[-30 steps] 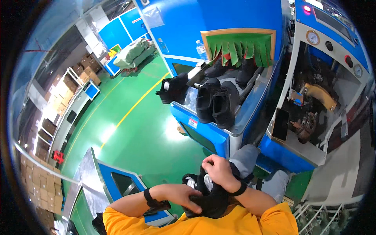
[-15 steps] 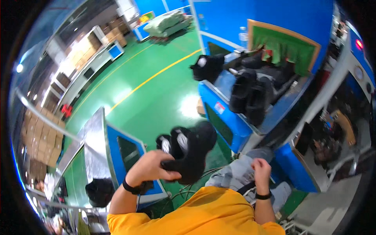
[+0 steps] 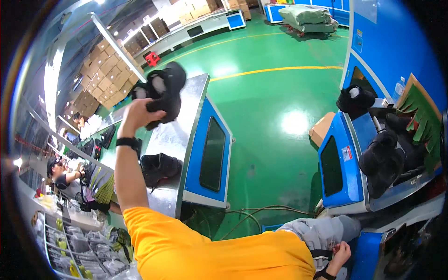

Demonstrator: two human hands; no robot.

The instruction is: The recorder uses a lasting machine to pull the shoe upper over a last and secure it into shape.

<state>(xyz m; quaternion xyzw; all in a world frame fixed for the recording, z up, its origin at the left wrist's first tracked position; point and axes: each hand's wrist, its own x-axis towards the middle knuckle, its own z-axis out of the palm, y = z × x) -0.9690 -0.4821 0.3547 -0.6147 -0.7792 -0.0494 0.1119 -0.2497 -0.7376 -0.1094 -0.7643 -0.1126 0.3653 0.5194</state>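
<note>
Held out to the left, my left hand (image 3: pixel 139 113) is closed round a pair of black shoes (image 3: pixel 169 88), slightly blurred, with pale patches inside their openings. The shoes are raised over the far left part of a metal-topped table (image 3: pixel 174 142). Below them another black shoe (image 3: pixel 161 168) rests on that tabletop, apart from my hand. At the lower right my right hand (image 3: pixel 342 254) is beside my grey-trousered leg, its fingers curled in, with nothing visible in them.
On the right, a blue workbench (image 3: pixel 343 184) carries several black shoes (image 3: pixel 382 158). A cardboard box (image 3: pixel 322 128) sits on the green floor beside it. Hoses (image 3: pixel 261 209) cross the floor between the benches. A co-worker (image 3: pixel 70 175) is at the left, near a wire rack (image 3: pixel 70 242).
My left hand has carried the pair of black shoes left and farther out, over the metal table. The view has turned left. My right hand stays low near my leg.
</note>
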